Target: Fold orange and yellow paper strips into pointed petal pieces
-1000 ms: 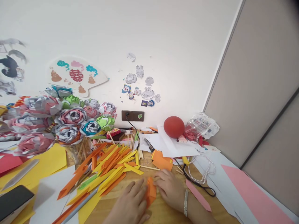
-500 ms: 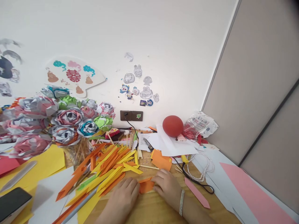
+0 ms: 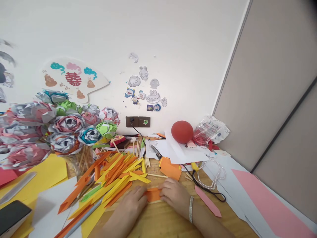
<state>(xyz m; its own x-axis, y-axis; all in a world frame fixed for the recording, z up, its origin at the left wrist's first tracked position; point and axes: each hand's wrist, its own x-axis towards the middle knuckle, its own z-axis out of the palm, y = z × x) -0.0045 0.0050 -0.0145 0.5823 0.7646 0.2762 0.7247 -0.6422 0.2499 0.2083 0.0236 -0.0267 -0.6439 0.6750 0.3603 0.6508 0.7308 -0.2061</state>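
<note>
"What are we seeing at the middle of it all?"

"We are seeing a folded orange paper (image 3: 153,195), lying flat on the near part of the wooden table (image 3: 158,224), between our two hands. A crease is running along its far side."

"And how are our hands set?"

"Our left hand (image 3: 135,199) is resting at the paper's left end, back upward, fingers close together. Our right hand (image 3: 174,195) is resting at the right end, fingers bent inward, with a silvery bracelet (image 3: 191,210) circling the wrist. Both are touching the paper, but the fingertips are partly hiding, so we are failing to make out whether either is pinching it."

"What are we having around that?"

"To the left, orange and yellow paper strips (image 3: 119,170) are lying heaped. Just beyond the right hand, orange rectangles (image 3: 170,169) are overlapping. To the right, a pink paper strip (image 3: 207,201) is lying near our forearm, and farther off pearly beads (image 3: 224,172) are looping."

"And at the far side?"

"A red balloon (image 3: 182,132) is resting on white sheets (image 3: 192,156). At far left, folded-paper flowers (image 3: 68,124) are crowding together, and above them a fan-shaped board (image 3: 88,87) is showing against the wall (image 3: 193,49)."
</note>
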